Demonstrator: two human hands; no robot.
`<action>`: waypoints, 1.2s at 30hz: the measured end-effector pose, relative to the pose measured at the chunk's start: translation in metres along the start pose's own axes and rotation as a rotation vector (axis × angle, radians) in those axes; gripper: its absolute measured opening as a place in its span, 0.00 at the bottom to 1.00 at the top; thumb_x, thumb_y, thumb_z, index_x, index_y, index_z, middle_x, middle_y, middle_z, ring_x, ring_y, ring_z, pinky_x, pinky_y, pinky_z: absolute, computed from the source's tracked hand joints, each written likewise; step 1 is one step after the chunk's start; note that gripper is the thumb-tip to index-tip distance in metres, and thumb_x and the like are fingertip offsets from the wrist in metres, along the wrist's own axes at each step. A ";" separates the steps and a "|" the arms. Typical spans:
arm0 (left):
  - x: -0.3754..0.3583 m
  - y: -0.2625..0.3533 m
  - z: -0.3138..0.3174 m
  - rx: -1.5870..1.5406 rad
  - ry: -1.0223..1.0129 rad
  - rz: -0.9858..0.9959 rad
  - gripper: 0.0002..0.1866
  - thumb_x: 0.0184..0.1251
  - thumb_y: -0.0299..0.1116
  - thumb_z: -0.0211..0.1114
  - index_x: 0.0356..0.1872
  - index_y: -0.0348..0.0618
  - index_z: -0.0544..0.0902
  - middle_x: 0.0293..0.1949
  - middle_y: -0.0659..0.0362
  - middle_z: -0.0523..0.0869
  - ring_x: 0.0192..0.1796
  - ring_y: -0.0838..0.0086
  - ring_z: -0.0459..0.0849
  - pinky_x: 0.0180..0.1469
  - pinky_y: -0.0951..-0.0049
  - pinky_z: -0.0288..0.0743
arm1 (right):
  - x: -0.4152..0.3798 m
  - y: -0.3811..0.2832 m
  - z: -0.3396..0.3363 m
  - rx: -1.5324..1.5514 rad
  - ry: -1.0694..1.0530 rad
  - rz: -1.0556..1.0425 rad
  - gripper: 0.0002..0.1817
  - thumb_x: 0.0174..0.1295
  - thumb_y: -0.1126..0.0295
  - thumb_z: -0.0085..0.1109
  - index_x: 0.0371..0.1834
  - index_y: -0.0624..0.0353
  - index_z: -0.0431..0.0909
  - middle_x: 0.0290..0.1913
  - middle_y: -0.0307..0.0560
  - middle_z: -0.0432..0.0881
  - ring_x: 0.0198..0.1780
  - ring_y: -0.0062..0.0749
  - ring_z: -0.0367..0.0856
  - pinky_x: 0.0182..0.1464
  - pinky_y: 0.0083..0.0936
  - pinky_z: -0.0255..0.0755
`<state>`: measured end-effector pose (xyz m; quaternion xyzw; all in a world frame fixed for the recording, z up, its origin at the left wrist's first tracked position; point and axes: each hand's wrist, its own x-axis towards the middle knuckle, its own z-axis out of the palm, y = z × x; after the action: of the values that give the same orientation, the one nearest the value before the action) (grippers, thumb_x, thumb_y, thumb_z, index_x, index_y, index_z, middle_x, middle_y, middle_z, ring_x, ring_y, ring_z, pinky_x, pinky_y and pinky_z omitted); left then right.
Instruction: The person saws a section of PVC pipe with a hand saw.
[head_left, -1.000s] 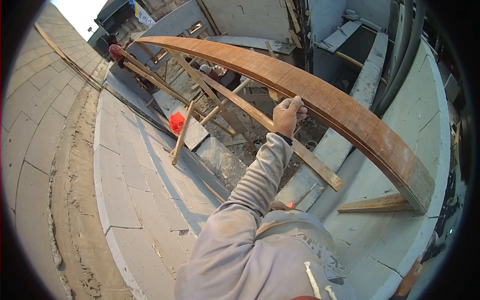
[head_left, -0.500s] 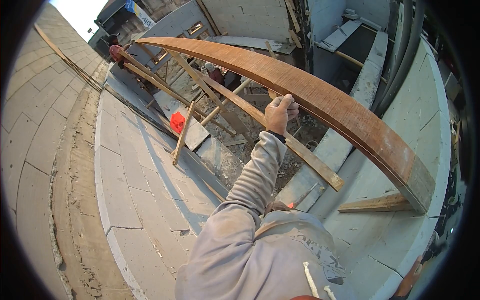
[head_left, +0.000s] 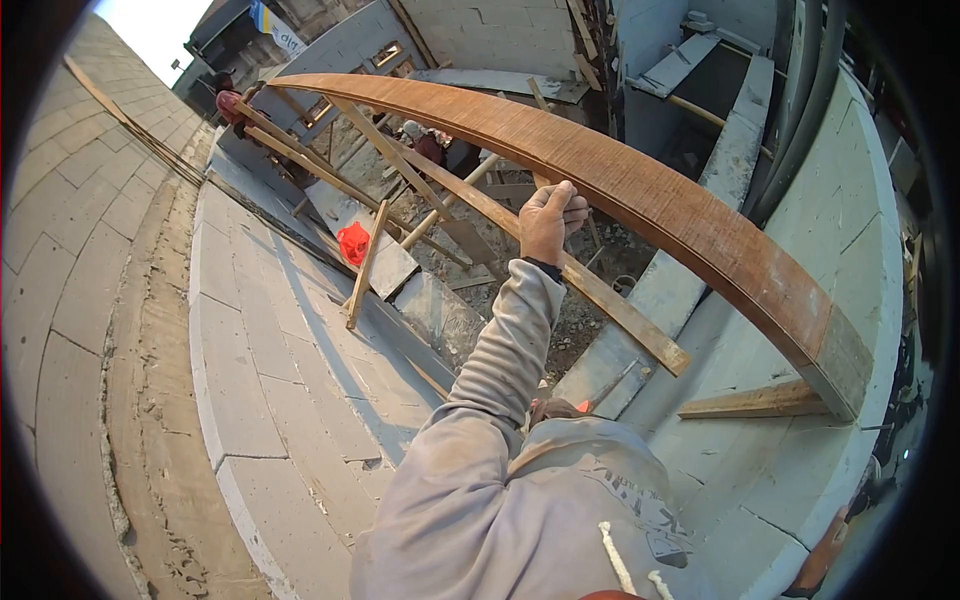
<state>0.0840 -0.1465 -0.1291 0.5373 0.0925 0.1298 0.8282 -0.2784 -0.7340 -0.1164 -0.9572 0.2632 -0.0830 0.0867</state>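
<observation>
A long reddish-brown plywood board arcs across the view, bowed by the lens, its pale near end resting by the block wall at right. My left hand is closed, thumb against curled fingers, at the board's lower edge. Whatever it pinches, if anything, is too small to make out. Below that wrist, a narrow timber batten runs diagonally. At the lower right, my right hand lies along the outer edge of the wall, partly in shadow, its fingers hard to make out.
Pale block walls stand at left and right. A short timber meets the board's near end. Below lie planks, props and a red plastic bag. One co-worker is at the far end, another below.
My left hand has shifted slightly left along the board's lower edge, still closed. The board has barely moved in view, and my right hand stays at the wall edge.
</observation>
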 end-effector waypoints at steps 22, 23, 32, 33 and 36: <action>0.004 -0.012 0.015 0.111 -0.006 -0.010 0.19 0.71 0.48 0.60 0.40 0.40 0.80 0.33 0.58 0.85 0.34 0.75 0.84 0.42 0.73 0.80 | 0.010 -0.010 -0.007 0.166 0.058 0.038 0.10 0.67 0.65 0.52 0.44 0.58 0.76 0.29 0.41 0.69 0.27 0.25 0.66 0.29 0.21 0.60; 0.004 -0.011 0.015 0.102 -0.009 -0.020 0.19 0.71 0.48 0.60 0.39 0.39 0.80 0.33 0.57 0.85 0.34 0.74 0.84 0.42 0.73 0.80 | 0.013 -0.010 -0.007 0.172 0.066 0.040 0.10 0.67 0.65 0.52 0.44 0.58 0.76 0.29 0.40 0.69 0.27 0.25 0.66 0.28 0.21 0.60; -0.003 -0.026 -0.003 0.043 -0.050 -0.008 0.21 0.70 0.48 0.60 0.41 0.36 0.80 0.33 0.55 0.85 0.33 0.75 0.84 0.39 0.75 0.78 | 0.026 -0.030 -0.021 0.180 0.149 0.045 0.09 0.68 0.64 0.53 0.42 0.58 0.75 0.25 0.37 0.66 0.22 0.20 0.63 0.24 0.17 0.57; -0.004 -0.027 -0.010 0.029 -0.040 -0.002 0.21 0.70 0.48 0.60 0.41 0.36 0.80 0.33 0.55 0.85 0.33 0.75 0.84 0.39 0.75 0.78 | 0.029 -0.034 -0.024 0.182 0.164 0.046 0.09 0.68 0.64 0.53 0.42 0.58 0.75 0.24 0.36 0.66 0.22 0.19 0.63 0.23 0.16 0.57; 0.004 -0.040 -0.036 0.025 0.003 -0.046 0.20 0.70 0.48 0.60 0.41 0.37 0.80 0.33 0.55 0.86 0.33 0.74 0.84 0.39 0.74 0.78 | 0.034 -0.049 -0.036 0.182 0.238 0.046 0.09 0.68 0.63 0.53 0.42 0.58 0.74 0.23 0.35 0.65 0.20 0.18 0.62 0.22 0.15 0.56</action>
<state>0.0816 -0.1297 -0.1803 0.5452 0.1076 0.1101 0.8240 -0.2323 -0.7144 -0.0675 -0.9225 0.2850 -0.2175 0.1433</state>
